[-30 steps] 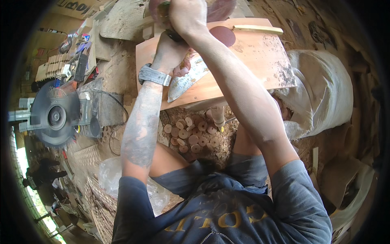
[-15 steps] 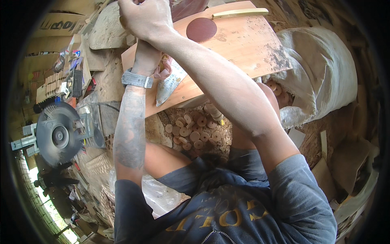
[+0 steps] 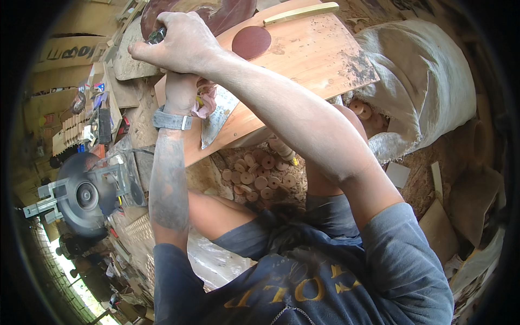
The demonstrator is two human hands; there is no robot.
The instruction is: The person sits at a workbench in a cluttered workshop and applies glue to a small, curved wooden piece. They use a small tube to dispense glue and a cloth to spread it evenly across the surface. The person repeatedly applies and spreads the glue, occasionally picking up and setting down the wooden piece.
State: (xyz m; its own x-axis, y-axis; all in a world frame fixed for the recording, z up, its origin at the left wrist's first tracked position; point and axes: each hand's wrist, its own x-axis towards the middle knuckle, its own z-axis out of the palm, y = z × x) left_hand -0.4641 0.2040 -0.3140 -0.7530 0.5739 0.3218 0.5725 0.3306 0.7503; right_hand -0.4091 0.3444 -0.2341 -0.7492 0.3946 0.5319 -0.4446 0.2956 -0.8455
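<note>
My right hand (image 3: 187, 44) is closed around a small dark, shiny object (image 3: 157, 36) that shows between thumb and fingers; its kind is unclear. Directly beneath it is my left hand (image 3: 182, 91), its fingers hidden behind the right one. A grey band (image 3: 171, 119) circles my left wrist. My right forearm crosses above a wooden board (image 3: 319, 65). On the board lie a round dark-red disc (image 3: 252, 43), a pale wood strip (image 3: 301, 13) and a patterned plastic bag (image 3: 218, 116) beside pink crumpled material (image 3: 205, 99). A larger dark-red sheet (image 3: 233, 12) with a tan patch lies behind my hands.
Small wooden discs with centre holes lie in a heap (image 3: 261, 172) between my legs. A white sack (image 3: 428, 86) with more discs at its mouth stands at the right. A circular saw (image 3: 85, 195) is at the left, near tools and wood pieces. Wood dust covers the floor.
My right hand has moved lower and left in the picture, and the dark object in it now shows more. The larger dark-red sheet is more visible. The whole view has shifted slightly.
</note>
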